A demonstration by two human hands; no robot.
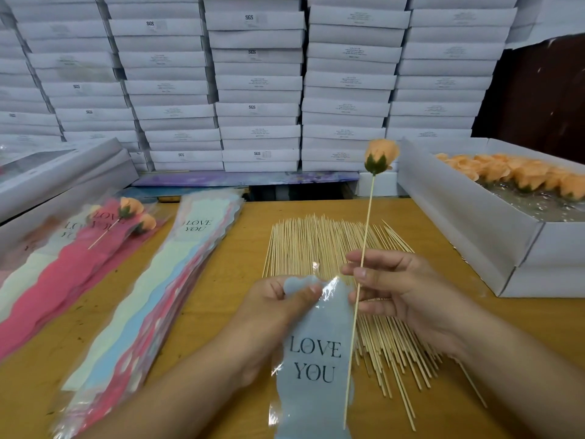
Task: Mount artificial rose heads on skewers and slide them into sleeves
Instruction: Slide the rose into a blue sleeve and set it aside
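My right hand [395, 286] pinches a wooden skewer [365, 236] that carries an orange rose head [380, 155] on its top end; the skewer runs down alongside the sleeve's right edge. My left hand [275, 308] grips the upper rim of a pale blue "LOVE YOU" sleeve [315, 359], thumb on its front. A heap of loose skewers [319, 239] lies on the wooden table [234, 261] under both hands. Several more orange rose heads [522, 175] fill a white box [468, 217] at the right.
A stack of unused sleeves [164, 280] lies left of centre. Further left, two sleeved roses [133, 210] rest on pink and white sleeves [57, 280]. White cartons [256, 90] are stacked high behind the table, and a long white box [63, 172] sits at far left.
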